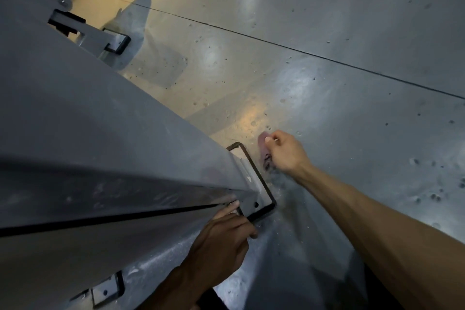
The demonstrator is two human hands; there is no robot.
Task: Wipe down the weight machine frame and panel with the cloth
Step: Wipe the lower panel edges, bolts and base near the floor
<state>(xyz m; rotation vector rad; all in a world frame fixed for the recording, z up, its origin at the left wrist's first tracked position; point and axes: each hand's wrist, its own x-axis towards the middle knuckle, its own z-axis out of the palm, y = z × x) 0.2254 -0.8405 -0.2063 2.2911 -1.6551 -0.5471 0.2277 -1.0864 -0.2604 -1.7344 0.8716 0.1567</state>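
The grey weight machine frame (113,133) fills the left of the head view and runs down to a black-edged foot plate (261,199) on the floor. My right hand (286,151) grips a small pinkish cloth (264,146) just right of that foot, low by the floor. My left hand (224,236) rests against the base of the frame with its fingertips touching the metal next to the foot plate. A dark seam (100,219) runs along the panel toward my left hand.
The grey concrete floor (327,58) is pitted and has a thin joint line running across it. A second frame foot with a black rim (117,43) stands farther back on the left. A bolted bracket (105,289) sits low on the panel.
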